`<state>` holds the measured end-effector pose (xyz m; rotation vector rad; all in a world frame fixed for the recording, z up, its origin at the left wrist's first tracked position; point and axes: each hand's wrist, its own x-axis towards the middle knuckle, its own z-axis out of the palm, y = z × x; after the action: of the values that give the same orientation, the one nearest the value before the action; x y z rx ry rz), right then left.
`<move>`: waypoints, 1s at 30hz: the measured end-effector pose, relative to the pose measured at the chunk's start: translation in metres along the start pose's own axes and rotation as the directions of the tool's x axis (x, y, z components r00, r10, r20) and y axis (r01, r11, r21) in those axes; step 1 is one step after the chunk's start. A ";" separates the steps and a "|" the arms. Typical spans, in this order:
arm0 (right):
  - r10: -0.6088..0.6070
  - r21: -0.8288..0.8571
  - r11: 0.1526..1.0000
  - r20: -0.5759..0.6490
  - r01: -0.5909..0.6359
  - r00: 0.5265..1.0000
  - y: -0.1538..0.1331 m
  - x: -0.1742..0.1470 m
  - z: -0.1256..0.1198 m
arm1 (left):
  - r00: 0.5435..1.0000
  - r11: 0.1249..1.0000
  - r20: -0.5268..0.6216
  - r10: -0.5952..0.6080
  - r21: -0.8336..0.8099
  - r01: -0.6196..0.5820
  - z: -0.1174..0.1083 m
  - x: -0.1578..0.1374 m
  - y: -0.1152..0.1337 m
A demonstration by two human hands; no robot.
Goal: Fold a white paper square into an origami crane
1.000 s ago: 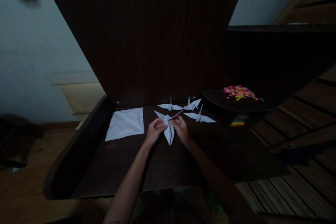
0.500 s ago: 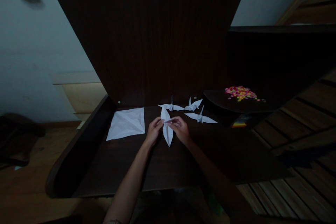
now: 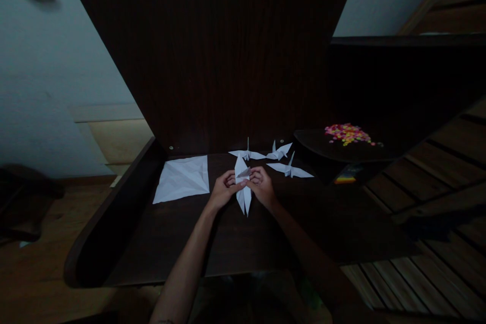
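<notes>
Between my hands is a partly folded white origami paper (image 3: 242,195), long and pointed, with two tips at its near end. My left hand (image 3: 223,190) grips its left side, the thumb pressed on the middle of the paper. From the right, my right hand (image 3: 262,187) holds the same piece, its thumb close to the left one. Just beyond stand folded paper cranes: one (image 3: 247,155) behind the held piece, another (image 3: 280,151) to its right, and a third (image 3: 290,170) nearer me. A creased white sheet (image 3: 183,178) lies flat to the left.
The dark wooden desk (image 3: 159,248) has a raised side panel (image 3: 110,217) on the left and a tall back panel (image 3: 228,61). On a rounded shelf (image 3: 315,145) at right lies a heap of small colourful pieces (image 3: 347,134). A slatted wooden surface (image 3: 413,283) is at lower right.
The raised flap of the held paper has been brought in, and both thumbs now meet at its middle. Its near end now shows two separate points. The cranes and flat sheet stay put.
</notes>
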<state>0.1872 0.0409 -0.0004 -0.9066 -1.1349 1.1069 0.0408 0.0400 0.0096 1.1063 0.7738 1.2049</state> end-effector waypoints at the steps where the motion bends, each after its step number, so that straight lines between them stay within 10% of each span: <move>1: 0.025 0.031 0.999 -0.002 -0.025 1.000 -0.001 0.000 0.000 | 1.000 1.000 0.012 -0.015 -0.012 0.015 -0.001 0.000 0.001; 13: 0.339 0.317 0.875 0.134 -0.365 0.931 -0.010 0.002 0.003 | 1.000 0.999 -0.023 -0.007 0.045 0.008 -0.003 0.001 -0.004; 23: 0.372 0.316 0.850 0.204 -0.421 0.906 -0.012 0.000 0.002 | 0.971 0.974 -0.132 0.201 0.135 -0.183 0.001 0.003 -0.007; 30: 0.373 0.361 0.849 0.108 -0.386 0.922 -0.004 0.001 0.002 | 0.933 0.824 -0.010 0.361 0.471 -0.314 0.004 -0.004 0.000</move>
<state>0.1860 0.0411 0.0046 -0.8242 -0.7401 1.6084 0.0437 0.0347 0.0103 1.6434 1.0041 1.4198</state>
